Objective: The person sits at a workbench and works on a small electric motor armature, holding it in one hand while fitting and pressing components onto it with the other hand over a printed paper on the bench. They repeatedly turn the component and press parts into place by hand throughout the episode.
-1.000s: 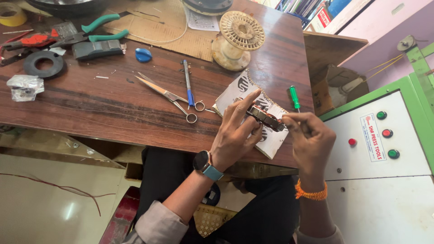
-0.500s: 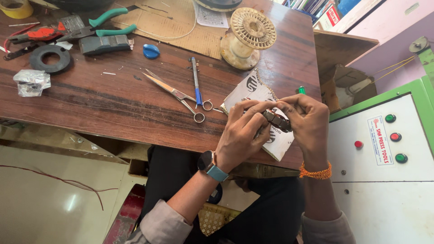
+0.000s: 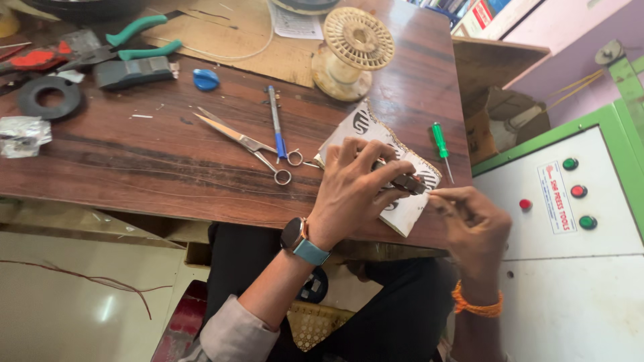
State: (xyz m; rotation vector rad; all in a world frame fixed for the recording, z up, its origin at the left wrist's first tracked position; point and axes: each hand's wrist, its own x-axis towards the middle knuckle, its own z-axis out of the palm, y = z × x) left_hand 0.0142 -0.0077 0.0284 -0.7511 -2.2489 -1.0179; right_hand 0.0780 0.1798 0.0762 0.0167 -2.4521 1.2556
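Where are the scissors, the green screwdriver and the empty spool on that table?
scissors (image 3: pixel 249 143): head view, on the blades near the pivot.
green screwdriver (image 3: pixel 439 139): head view, on its green handle.
empty spool (image 3: pixel 353 37): head view, on its top flange.

Small repair or winding workshop. Scuffed wooden surface strewn with hand tools: green-handled pliers at 11 o'clock, scissors near centre, green screwdriver at 2 o'clock. Empty wire spool at 12 o'clock, tape roll at 10 o'clock. Green-framed machine control panel with red and green push buttons at 3 o'clock.
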